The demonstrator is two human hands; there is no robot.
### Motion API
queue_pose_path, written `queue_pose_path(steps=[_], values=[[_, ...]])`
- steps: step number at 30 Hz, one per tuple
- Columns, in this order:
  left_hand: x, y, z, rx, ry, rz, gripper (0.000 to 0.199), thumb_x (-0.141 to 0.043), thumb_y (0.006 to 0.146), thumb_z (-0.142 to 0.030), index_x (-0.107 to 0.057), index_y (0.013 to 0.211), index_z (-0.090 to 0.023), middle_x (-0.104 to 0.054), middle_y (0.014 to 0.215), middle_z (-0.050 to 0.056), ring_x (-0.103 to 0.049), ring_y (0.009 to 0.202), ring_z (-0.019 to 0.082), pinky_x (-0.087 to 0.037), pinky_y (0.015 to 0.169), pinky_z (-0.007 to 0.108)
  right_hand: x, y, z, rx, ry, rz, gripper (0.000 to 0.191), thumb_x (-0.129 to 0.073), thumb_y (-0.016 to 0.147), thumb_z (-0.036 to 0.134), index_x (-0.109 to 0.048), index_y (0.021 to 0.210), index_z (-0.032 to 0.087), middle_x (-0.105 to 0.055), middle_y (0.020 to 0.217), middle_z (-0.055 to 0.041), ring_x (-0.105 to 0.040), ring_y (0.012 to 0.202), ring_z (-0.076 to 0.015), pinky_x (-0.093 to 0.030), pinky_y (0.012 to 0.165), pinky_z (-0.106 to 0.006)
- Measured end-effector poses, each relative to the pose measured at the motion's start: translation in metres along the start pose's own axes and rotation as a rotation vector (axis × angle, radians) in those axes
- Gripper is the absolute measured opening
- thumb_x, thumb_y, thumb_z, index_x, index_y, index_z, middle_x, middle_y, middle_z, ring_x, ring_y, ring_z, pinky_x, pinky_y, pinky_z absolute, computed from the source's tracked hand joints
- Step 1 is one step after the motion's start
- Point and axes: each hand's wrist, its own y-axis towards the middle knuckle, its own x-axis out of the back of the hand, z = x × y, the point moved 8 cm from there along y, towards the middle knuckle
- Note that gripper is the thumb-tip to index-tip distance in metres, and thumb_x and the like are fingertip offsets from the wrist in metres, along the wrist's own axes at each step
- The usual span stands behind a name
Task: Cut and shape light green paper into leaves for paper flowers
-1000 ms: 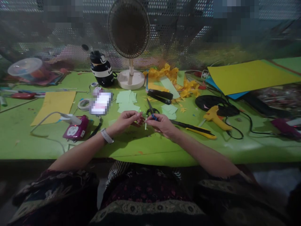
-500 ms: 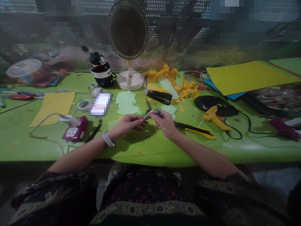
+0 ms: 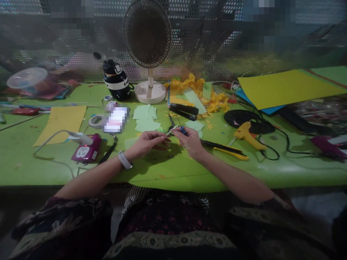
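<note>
At the centre of the frame, the left hand (image 3: 150, 143) and the right hand (image 3: 190, 141) pinch a small pale strip (image 3: 170, 131) between thumb and fingertips, one towards each end. Right of centre lies a yellow-and-black cutter (image 3: 231, 153), with a yellow glue gun (image 3: 247, 136) a little farther right. Dark scissors (image 3: 171, 121), partly hidden, lie just beyond the strip. Farther back are pale green paper pieces (image 3: 145, 112) and a black stapler (image 3: 183, 111); a fan (image 3: 148, 34) stands at upper centre.

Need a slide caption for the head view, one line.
Left hand and right hand hold a thin pale strip over a green table, fan standing beyond.
</note>
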Motion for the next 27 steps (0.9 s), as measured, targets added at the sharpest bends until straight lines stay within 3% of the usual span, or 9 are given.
queue_pose_path(steps=[4, 8, 12, 20, 27], values=[[0.004, 0.002, 0.000, -0.008, -0.002, -0.028, 0.020, -0.073, 0.084, -0.033, -0.073, 0.094, -0.016, -0.078, 0.096, 0.008, -0.073, 0.085, 0.017, -0.060, 0.079, 0.034, -0.002, -0.001, 0.004, -0.003, -0.067, 0.043, 0.032, -0.076, 0.075, 0.048, -0.069, 0.086, 0.019, -0.054, 0.064, 0.0035, -0.038, 0.052, -0.0079, -0.028, 0.044, -0.024], [0.015, 0.003, -0.006, -0.076, -0.028, -0.131, 0.020, -0.074, 0.082, -0.032, -0.073, 0.094, -0.016, -0.077, 0.093, 0.006, -0.071, 0.083, 0.016, -0.059, 0.075, 0.031, -0.006, -0.003, 0.004, 0.012, -0.193, 0.145, 0.040, -0.055, 0.090, 0.058, -0.064, 0.087, 0.019, -0.042, 0.058, 0.0053, -0.033, 0.048, -0.0094, -0.025, 0.043, -0.025], [0.022, 0.005, -0.008, -0.115, 0.000, -0.195, 0.020, -0.074, 0.082, -0.032, -0.074, 0.095, -0.017, -0.076, 0.089, 0.006, -0.069, 0.079, 0.015, -0.058, 0.073, 0.030, -0.011, -0.004, 0.002, 0.094, -0.411, 0.183, 0.034, -0.050, 0.096, 0.051, -0.060, 0.084, 0.020, -0.046, 0.061, 0.0031, -0.038, 0.052, -0.0116, -0.027, 0.048, -0.026], [0.018, 0.005, -0.007, -0.118, -0.025, -0.173, 0.021, -0.077, 0.079, -0.033, -0.075, 0.092, -0.016, -0.075, 0.083, 0.004, -0.069, 0.076, 0.014, -0.058, 0.072, 0.029, -0.014, -0.005, 0.001, 0.177, -0.526, 0.208, 0.029, -0.048, 0.098, 0.044, -0.057, 0.083, 0.021, -0.050, 0.065, 0.0014, -0.043, 0.057, -0.0135, -0.030, 0.054, -0.028], [0.014, 0.005, -0.005, -0.089, -0.051, -0.110, 0.025, -0.079, 0.077, -0.031, -0.075, 0.098, -0.018, -0.076, 0.093, 0.005, -0.070, 0.080, 0.014, -0.059, 0.074, 0.030, -0.014, -0.004, 0.000, 0.189, -0.539, 0.212, 0.032, -0.048, 0.097, 0.047, -0.058, 0.082, 0.021, -0.050, 0.064, 0.0009, -0.043, 0.057, -0.0138, -0.029, 0.054, -0.028]])
